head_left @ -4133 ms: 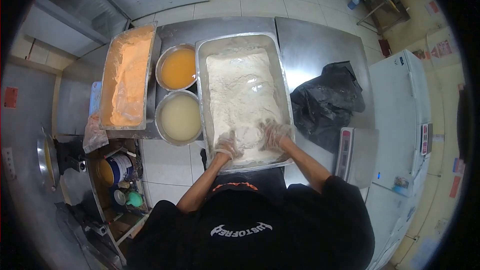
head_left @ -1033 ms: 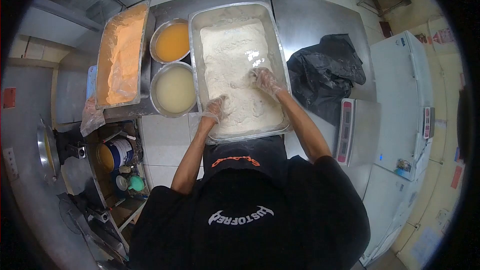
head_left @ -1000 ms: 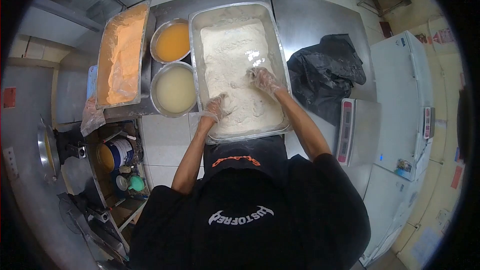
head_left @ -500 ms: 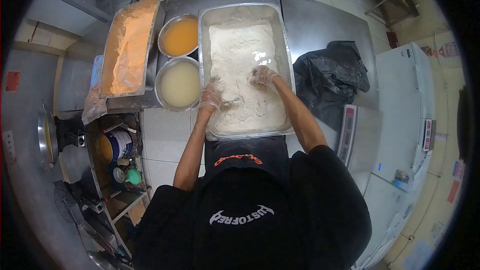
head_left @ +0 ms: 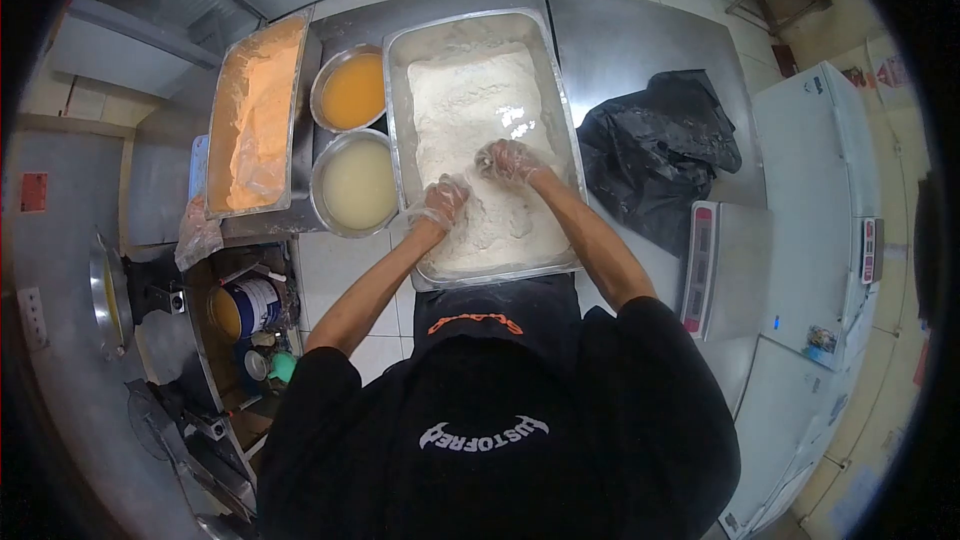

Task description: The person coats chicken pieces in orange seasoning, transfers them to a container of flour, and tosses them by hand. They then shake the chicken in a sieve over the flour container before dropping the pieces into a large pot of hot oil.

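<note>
A deep metal tray (head_left: 398,90) holds a broad bed of white flour (head_left: 470,90), heaped and uneven towards the near end. My left hand (head_left: 443,201), in a clear plastic glove, is curled over the flour near the tray's left side. Further in, my right hand (head_left: 508,161), gloved the same way, has its fingers bent down into the flour. What either hand grips, if anything, is hidden by the gloves and the flour.
Left of the tray stand a bowl of orange liquid (head_left: 352,90), a bowl of pale cloudy liquid (head_left: 359,185) and a tray of orange powder (head_left: 265,120). A crumpled black plastic bag (head_left: 655,135) lies to the right, near a scale (head_left: 725,270).
My left hand has moved right, away from the tray's left rim and over the flour. My right hand has shifted slightly left, so the hands are closer. The whole view has turned a little.
</note>
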`<state>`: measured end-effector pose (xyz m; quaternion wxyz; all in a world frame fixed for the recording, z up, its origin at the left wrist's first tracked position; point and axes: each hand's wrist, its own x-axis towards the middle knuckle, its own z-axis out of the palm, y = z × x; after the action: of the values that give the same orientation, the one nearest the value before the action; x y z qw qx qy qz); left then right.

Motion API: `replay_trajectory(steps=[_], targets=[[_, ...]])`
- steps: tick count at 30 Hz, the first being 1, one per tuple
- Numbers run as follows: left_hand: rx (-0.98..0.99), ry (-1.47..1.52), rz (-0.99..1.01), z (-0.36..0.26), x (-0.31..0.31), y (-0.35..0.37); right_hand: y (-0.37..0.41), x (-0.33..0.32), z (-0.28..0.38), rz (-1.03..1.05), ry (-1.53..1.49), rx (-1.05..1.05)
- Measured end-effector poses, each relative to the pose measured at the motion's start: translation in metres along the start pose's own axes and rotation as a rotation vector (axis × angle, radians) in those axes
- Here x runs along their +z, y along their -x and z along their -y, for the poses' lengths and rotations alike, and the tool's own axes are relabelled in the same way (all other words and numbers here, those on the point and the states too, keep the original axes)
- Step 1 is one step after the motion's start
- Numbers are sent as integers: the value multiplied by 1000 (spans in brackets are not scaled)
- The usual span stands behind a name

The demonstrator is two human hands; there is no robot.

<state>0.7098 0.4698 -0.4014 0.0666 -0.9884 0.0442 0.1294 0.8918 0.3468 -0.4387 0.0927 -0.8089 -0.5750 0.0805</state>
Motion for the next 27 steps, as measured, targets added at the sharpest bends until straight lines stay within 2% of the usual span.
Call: replay_trajectory(steps=[1,3,4,6,7,9,10,12,13,15,16,18,21,25,26,27], targets=[[1,0,1,1,16,2,0,-9,6,0,-1,1],[49,-149,-238,6,48,5,0,-37,16,111,-54,-2],[47,-151,-236,7,58,8,-1,-23,12,109,-55,-5],[-29,298,-191,14,71,10,-4,3,6,49,25,109],[-21,289,-187,15,52,8,-5,-3,4,41,17,116],[-284,520,130,14,-5,2,-5,-19,1,184,-356,167],[-281,512,136,17,-9,-1,-5,-9,-3,179,-364,170],[-128,113,128,22,-11,-10,-1,-1,-8,-179,-333,155],[-123,107,131,28,-7,-13,2,-3,-10,-183,-337,161],[-220,386,-363,44,-1,-16,6,-16,-13,-74,-449,300],[-211,381,-358,50,-6,-23,10,-23,-11,-78,-455,308],[-76,196,-219,59,-14,-33,16,-37,-2,-9,-420,329],[-21,109,-120,54,-26,-36,16,-56,3,78,-361,362],[77,205,-74,65,61,-52,13,-40,-5,110,-453,261],[99,-155,-397,68,82,-47,14,-46,-4,94,-464,269],[124,-338,-555,70,81,-42,15,-53,-3,78,-473,277]])
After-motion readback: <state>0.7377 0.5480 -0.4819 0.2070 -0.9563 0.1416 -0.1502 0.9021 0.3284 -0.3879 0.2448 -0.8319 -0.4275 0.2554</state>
